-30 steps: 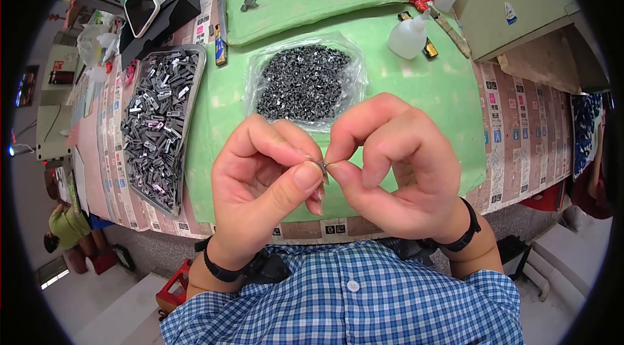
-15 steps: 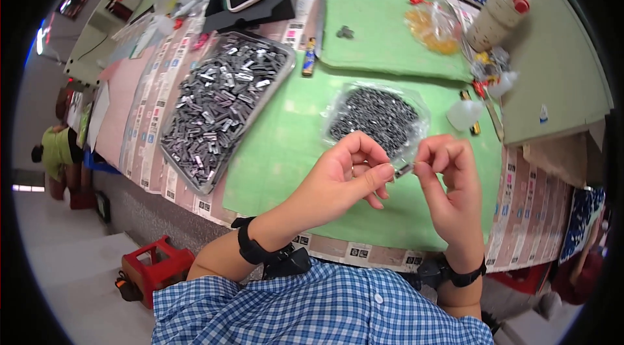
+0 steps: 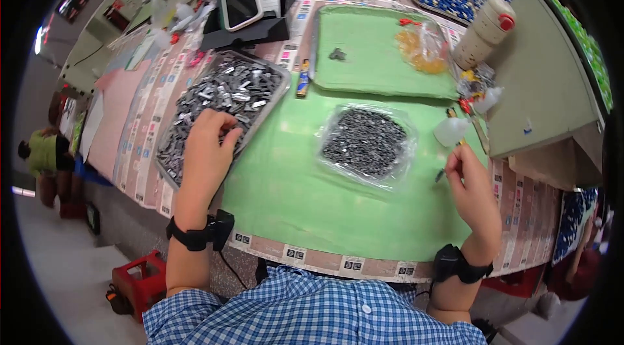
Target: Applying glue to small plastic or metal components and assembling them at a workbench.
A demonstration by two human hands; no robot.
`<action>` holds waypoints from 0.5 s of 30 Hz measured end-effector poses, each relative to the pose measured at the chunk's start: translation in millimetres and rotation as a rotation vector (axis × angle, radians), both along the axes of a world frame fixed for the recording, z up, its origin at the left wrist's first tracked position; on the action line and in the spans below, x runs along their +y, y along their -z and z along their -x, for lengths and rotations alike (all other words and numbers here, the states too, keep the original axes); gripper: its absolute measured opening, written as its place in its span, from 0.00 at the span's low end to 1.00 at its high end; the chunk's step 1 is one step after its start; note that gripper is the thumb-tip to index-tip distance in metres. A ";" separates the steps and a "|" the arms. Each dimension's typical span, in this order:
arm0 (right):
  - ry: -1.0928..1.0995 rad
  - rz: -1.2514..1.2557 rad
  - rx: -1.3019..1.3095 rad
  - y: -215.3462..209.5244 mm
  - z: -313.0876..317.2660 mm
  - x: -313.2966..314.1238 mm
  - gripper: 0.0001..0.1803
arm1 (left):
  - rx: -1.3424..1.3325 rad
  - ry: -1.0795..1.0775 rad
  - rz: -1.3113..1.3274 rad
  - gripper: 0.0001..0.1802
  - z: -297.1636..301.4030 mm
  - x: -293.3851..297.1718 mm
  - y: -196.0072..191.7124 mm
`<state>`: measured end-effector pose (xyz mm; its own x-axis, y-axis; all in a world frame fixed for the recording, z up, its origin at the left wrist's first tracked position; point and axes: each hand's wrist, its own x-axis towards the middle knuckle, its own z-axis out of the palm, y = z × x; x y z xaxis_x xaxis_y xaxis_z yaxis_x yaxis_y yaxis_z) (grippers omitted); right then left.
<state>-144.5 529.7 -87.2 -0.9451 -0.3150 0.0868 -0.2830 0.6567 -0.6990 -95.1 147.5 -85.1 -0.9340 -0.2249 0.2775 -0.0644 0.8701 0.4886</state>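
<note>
My left hand [image 3: 211,140] reaches over a metal tray [image 3: 276,94] heaped with small grey-and-silver rectangular pieces [image 3: 221,88]. Its thumb and forefinger stand apart, with nothing visible between them; the other fingertips are hidden. On the right, my right hand [image 3: 469,179] is closed in a pinch above the green mat. A small dark piece [image 3: 440,175] sticks out at its fingertips. Between the hands lies a clear plastic bag [image 3: 404,166], spread open around a pile of tiny dark parts [image 3: 365,140].
Behind the bag is a green-lined tray [image 3: 377,88] with a bag of yellow bands [image 3: 422,52]. A white squeeze bottle [image 3: 451,131], a glue tube [image 3: 303,79] and a pale flask [image 3: 484,31] stand or lie around it. A phone [image 3: 242,3] rests at the back.
My left hand has left the middle and moved left to the metal tray. My right hand has shifted right, away from the bag, with the small dark piece at its fingertips.
</note>
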 end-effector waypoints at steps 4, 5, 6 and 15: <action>-0.026 0.013 0.023 7.2 7.5 -3.7 0.06 | -0.003 -0.035 0.151 0.10 1.9 3.0 4.6; 0.004 -0.002 0.025 6.4 7.8 -2.1 0.06 | -0.006 -0.030 0.166 0.10 2.4 4.4 2.9; 0.007 0.013 0.026 5.3 7.8 -0.5 0.06 | -0.008 -0.027 0.182 0.10 2.9 6.4 1.7; 0.282 0.160 0.089 2.0 15.5 3.8 0.08 | 0.004 -0.011 0.181 0.11 4.1 10.2 7.9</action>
